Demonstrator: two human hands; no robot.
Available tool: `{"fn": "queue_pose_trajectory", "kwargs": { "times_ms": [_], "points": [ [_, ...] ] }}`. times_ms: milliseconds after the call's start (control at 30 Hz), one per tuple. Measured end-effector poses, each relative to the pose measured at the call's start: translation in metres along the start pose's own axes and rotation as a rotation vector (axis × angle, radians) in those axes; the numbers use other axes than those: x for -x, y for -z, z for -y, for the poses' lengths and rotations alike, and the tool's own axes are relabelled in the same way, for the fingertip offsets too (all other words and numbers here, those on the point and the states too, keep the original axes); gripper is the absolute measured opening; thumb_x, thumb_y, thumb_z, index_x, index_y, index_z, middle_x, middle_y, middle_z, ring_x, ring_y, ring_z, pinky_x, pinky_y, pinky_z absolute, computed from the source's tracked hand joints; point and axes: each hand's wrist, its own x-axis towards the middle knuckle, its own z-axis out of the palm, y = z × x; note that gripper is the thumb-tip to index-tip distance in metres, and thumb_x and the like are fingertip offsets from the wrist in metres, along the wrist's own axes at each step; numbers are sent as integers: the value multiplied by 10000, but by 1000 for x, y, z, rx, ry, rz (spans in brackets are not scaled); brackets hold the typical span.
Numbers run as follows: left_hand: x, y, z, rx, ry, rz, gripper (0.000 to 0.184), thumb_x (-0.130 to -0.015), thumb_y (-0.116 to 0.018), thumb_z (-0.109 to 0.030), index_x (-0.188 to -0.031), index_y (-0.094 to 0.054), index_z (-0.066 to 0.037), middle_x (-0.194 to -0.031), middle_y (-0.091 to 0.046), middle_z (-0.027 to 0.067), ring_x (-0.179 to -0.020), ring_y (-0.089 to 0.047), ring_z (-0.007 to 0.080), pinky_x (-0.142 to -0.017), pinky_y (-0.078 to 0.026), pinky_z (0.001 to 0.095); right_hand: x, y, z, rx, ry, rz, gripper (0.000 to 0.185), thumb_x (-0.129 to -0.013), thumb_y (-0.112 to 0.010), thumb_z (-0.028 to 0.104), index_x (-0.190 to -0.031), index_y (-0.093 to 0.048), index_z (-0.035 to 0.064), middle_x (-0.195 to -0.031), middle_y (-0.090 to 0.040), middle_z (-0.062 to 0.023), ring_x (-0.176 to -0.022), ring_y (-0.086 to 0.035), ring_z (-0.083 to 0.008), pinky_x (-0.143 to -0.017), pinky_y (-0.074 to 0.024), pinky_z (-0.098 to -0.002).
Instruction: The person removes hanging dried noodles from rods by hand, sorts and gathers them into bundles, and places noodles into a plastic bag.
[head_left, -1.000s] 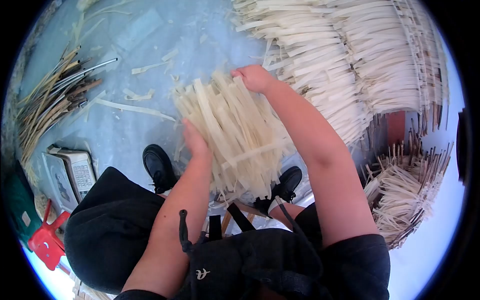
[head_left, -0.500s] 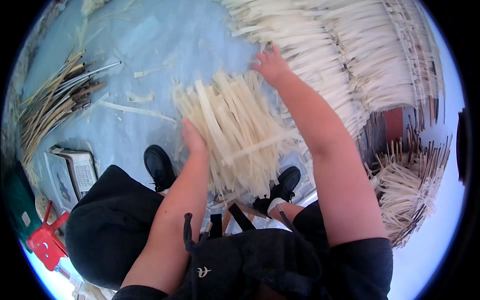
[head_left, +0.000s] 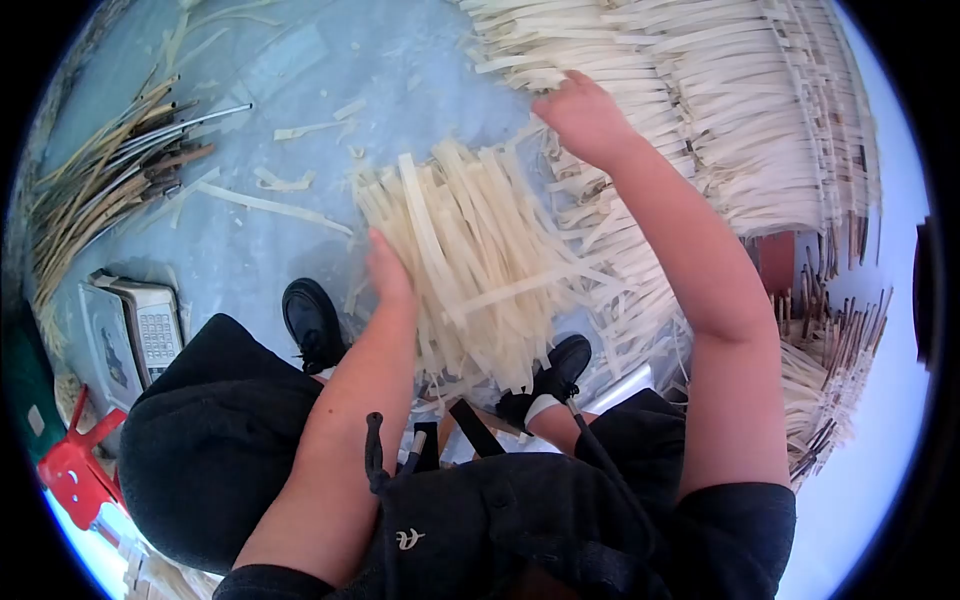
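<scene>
A thick pile of pale flat strips [head_left: 470, 240] lies in front of me, with a few strips crossing its lower part. Against the pile's left side rests my left hand [head_left: 388, 268], its visible fingers stretched out and partly hidden by the strips. Up and to the right, my right hand [head_left: 585, 115] is at the near edge of the large spread of pale strips [head_left: 690, 110]. Its fingers are bent together over the strip ends, and what they grip is too small to make out.
Thin sticks and rods [head_left: 130, 165] lie at the left, above a scale with a keypad [head_left: 150, 325]. A red stool [head_left: 80, 470] stands at lower left. Another bundle of strips and sticks [head_left: 820, 390] is at the right. Loose strips [head_left: 275, 208] lie on the floor sheet.
My right hand has left the pile's top edge, opened, moved right to the spread strips and closed there. My left hand has stayed by the pile.
</scene>
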Motion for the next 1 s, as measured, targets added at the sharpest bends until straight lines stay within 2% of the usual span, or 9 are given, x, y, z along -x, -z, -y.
{"fn": "queue_pose_trajectory", "kwargs": {
  "times_ms": [100, 167, 333, 433, 533, 600, 733, 867, 1000],
  "points": [
    [-22, 5, 18, 23, -9, 85, 858, -908, -401, -655, -1324, -431, 96, -1327, -502, 245, -1222, -490, 347, -1046, -351, 401, 46, 1, -8, -132, -130, -215, 291, -777, -558, 25, -1048, -627, 106, -988, -656, -100, -978, -607, -268, -1061, -367, -442],
    [-29, 5, 24, 46, -19, 119, 867, -907, -400, -657, -1336, -414, 97, -1343, -486, 246, -1234, -479, 346, -1049, -346, 401, 72, -11, -1, -160, -141, -566, 337, -782, -550, 33, -1109, -607, 92, -1079, -644, -123, -1037, -596, -267, -1027, -403, -424],
    [-46, 11, 32, 26, -29, 155, 853, -918, -392, -640, -1335, -413, 103, -1349, -482, 242, -1237, -477, 340, -1046, -350, 400, 112, -57, 62, -679, -532, -475, 314, -866, -523, 85, -1175, -572, 61, -1200, -601, -163, -1129, -553, -326, -990, -434, -416],
    [-51, 12, 33, 59, 14, 274, 675, -986, -353, -535, -1383, -394, 8, -1384, -478, 138, -1246, -486, 274, -1035, -395, 396, 114, -97, 120, -1004, -658, -320, 315, -932, -497, 170, -1199, -544, 8, -1258, -566, -193, -1170, -505, -392, -991, -424, -430],
    [-28, 14, 12, 46, 42, 243, 677, -986, -346, -539, -1407, -367, -9, -1406, -455, 137, -1254, -479, 280, -1037, -399, 399, 110, -101, 162, -1038, -759, -565, 358, -876, -532, 156, -1204, -548, 13, -1268, -548, -205, -1172, -502, -391, -983, -417, -455],
    [-9, 9, 0, 97, -14, 193, 810, -939, -378, -611, -1338, -428, 92, -1355, -489, 211, -1237, -481, 315, -1035, -369, 388, 120, -88, 160, -930, -546, -479, 382, -845, -544, 139, -1215, -558, 47, -1278, -534, -199, -1182, -493, -380, -992, -398, -447],
    [-26, 13, 14, 88, -24, 225, 792, -949, -360, -599, -1341, -431, 86, -1353, -494, 198, -1231, -487, 306, -1039, -368, 382, 133, -72, 198, -710, 26, -258, 410, -753, -566, 76, -1161, -590, 103, -1199, -551, -180, -1118, -511, -348, -959, -387, -442],
    [-10, 8, -2, 82, 37, 279, 769, -962, -340, -588, -1333, -433, 79, -1364, -483, 195, -1222, -493, 293, -1013, -396, 381, 123, -63, 208, -624, -46, -192, 306, -780, -579, 98, -1086, -606, 90, -1195, -574, -136, -1103, -532, -301, -964, -365, -417],
    [-4, -16, 18, 219, -21, 377, 710, -970, -321, -576, -1252, -541, 37, -1264, -567, 194, -1202, -508, 298, -986, -421, 388, 116, -19, 197, -897, -67, -318, 259, -853, -603, 141, -1106, -631, 92, -1044, -656, -115, -971, -624, -263, -834, -473, -371]
  ]
}}
